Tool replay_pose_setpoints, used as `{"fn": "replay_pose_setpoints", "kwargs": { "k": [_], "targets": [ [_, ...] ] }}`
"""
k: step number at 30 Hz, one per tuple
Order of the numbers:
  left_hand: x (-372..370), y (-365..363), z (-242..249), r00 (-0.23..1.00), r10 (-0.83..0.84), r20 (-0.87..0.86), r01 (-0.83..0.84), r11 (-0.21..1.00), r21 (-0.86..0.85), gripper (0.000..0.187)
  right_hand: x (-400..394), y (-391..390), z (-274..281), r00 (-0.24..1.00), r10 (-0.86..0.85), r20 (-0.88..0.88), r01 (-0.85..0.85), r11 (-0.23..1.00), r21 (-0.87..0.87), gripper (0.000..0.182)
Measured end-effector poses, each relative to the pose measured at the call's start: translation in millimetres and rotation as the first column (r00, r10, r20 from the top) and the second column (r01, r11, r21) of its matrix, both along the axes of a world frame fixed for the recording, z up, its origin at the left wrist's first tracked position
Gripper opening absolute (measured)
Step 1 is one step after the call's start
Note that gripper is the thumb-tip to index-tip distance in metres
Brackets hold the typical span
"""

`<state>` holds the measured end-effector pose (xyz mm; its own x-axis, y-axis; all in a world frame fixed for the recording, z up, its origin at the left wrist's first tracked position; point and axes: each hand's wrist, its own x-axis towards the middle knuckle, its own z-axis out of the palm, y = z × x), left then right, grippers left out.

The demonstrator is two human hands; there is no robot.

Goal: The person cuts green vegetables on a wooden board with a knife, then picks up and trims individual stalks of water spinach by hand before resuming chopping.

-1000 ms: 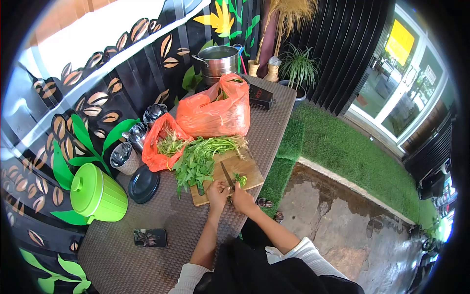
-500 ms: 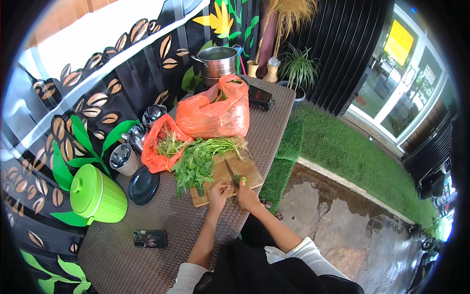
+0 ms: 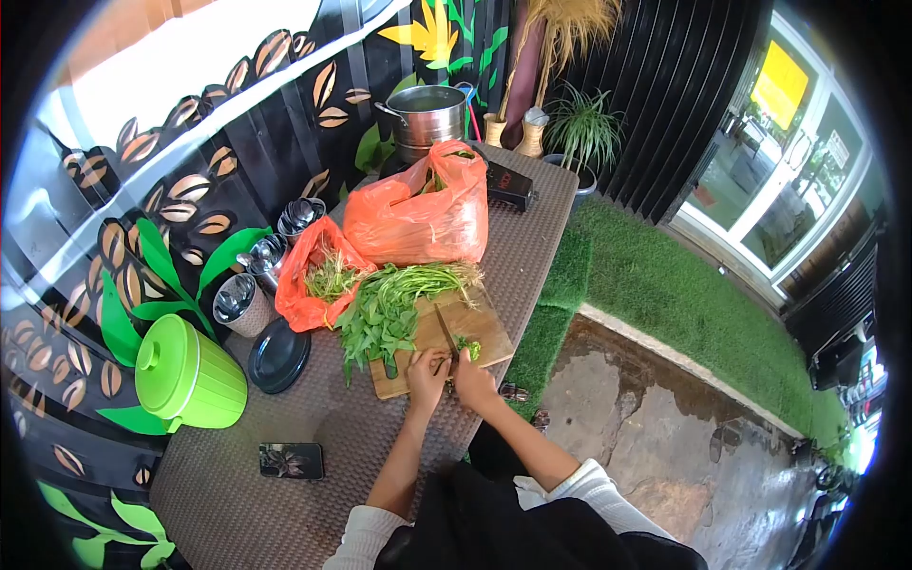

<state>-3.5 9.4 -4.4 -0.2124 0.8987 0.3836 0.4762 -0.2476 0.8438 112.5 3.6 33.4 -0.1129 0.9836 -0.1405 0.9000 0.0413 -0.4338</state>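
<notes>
Carefully, the person works at the corner of the tabletop (image 3: 228, 503), over a wooden cutting board (image 3: 486, 328). From where I stand, the right hand (image 3: 473, 382) is closed around the handle of a knife (image 3: 444, 325); the handle is covered by this hand, and the blade points away from the person, above the board. The left hand (image 3: 426, 377) is just beside the blade, with its fingers bent together; what they pinch, if anything, I cannot tell.

A few small cut greens (image 3: 469, 348) lie close to the right hand, on the other side of the blade. The big bunch of greens (image 3: 375, 328) lies over the far left part of the board and also beyond its edge, near the small orange bag (image 3: 293, 306).

I judge that the greens are light and soft, easy to bruise and maybe slippery if they are wet; it is better to take them by the stems, gathered tight. The knife seems stiff and not heavy, and only its handle is safe to hold.
</notes>
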Motion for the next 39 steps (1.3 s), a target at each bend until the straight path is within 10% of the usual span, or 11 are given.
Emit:
{"fn": "replay_pose_setpoints", "kwargs": {
  "k": [39],
  "targets": [
    [-5,-7,10,0.998,-0.022,0.064,0.024,0.999,-0.027,0.020,-12,-22,5,0.999,0.043,0.020,-0.042,0.996,-0.074,0.038]
  ]
}}
